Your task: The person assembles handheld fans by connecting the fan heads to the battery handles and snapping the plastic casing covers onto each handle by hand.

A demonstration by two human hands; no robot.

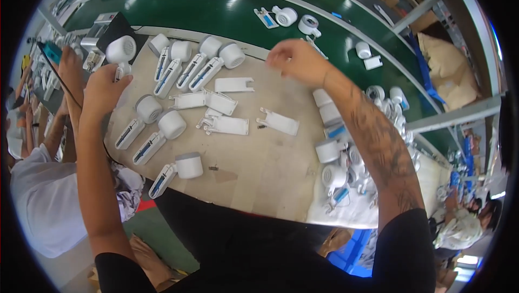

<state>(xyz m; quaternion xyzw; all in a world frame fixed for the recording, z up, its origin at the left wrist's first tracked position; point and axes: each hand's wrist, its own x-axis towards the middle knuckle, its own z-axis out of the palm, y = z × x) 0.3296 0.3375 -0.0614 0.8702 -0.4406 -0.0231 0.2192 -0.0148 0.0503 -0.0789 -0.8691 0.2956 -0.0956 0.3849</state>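
At the left of the table, my left hand (104, 88) is closed around the short handle of a white handheld fan (120, 49), its round head pointing up. My right hand (300, 61) hovers over the far edge of the table, fingers bent and blurred at the tips; whether anything is in them does not show. Between the hands lie several white handle covers (233, 84), one apart from the others (280, 122). Several fans with open handles lie in a row (208, 64), blue parts showing inside. More such fans (172, 124) lie nearer me.
A heap of fan parts (346, 166) fills the table's right side. Beyond the table runs a green conveyor (205, 9) carrying a few fan pieces (285, 17). A dark device (114, 29) stands at the far left. Another person (59, 201) works close on my left.
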